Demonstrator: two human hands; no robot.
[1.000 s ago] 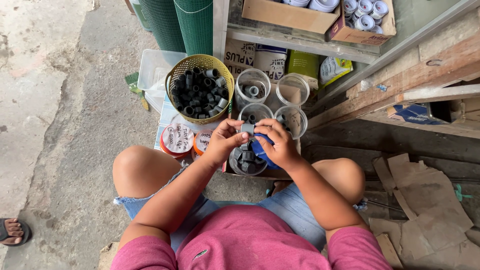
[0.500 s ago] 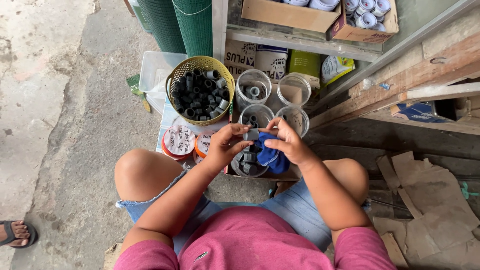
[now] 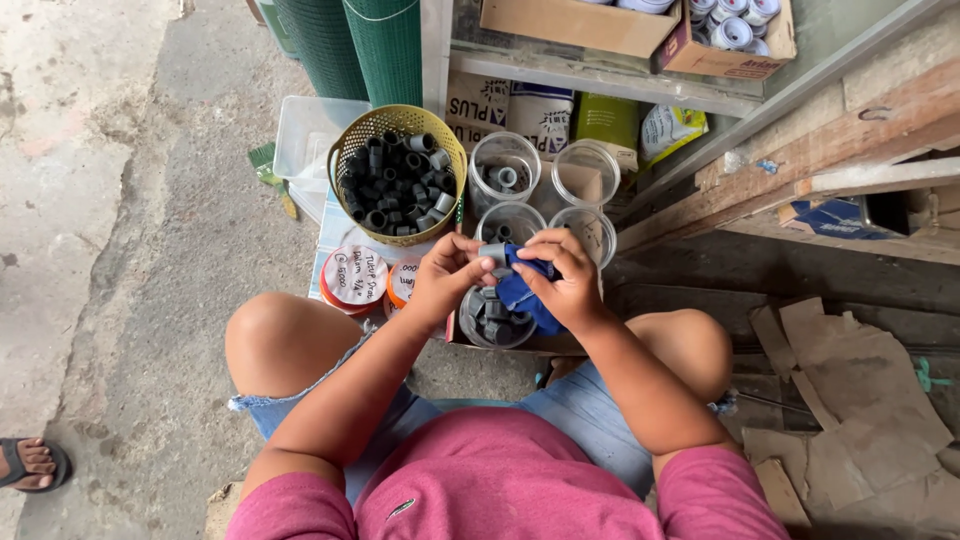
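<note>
Crouching over a cluster of containers near the middle of the frame, the person brings both hands together above a clear jar [image 3: 497, 320] filled with grey pipe fittings. The left hand [image 3: 447, 280] has its grip clenched on a small grey fitting [image 3: 491, 254], pinched between thumb and fingertips just above that jar. The right hand [image 3: 562, 280] has its grip closed around a bunched blue cloth [image 3: 522, 290], which is pressed against the fitting from the right; the two hands touch at the fitting.

Above the hands stand four more clear jars: one at upper centre [image 3: 503, 168] holding a few fittings, one to its right [image 3: 586, 173], and two lower ones [image 3: 508, 222] [image 3: 590, 228] partly hidden behind the fingers. Left of these sits a yellow woven basket [image 3: 345, 160] heaped with dark and grey fittings, and behind it, farther left, a clear plastic tub [image 3: 300, 135]. Two round lids with orange rims [image 3: 353, 276] lie just left of the left hand, by the person's knee.

Rolls of green mesh [image 3: 350, 45] stand at the top of the frame, beside a shelf carrying cardboard boxes [image 3: 570, 20]. Flattened cardboard pieces [image 3: 850, 380] lie on the floor at lower right. A sandalled foot [image 3: 30, 462] of another person shows at the lower left edge.
</note>
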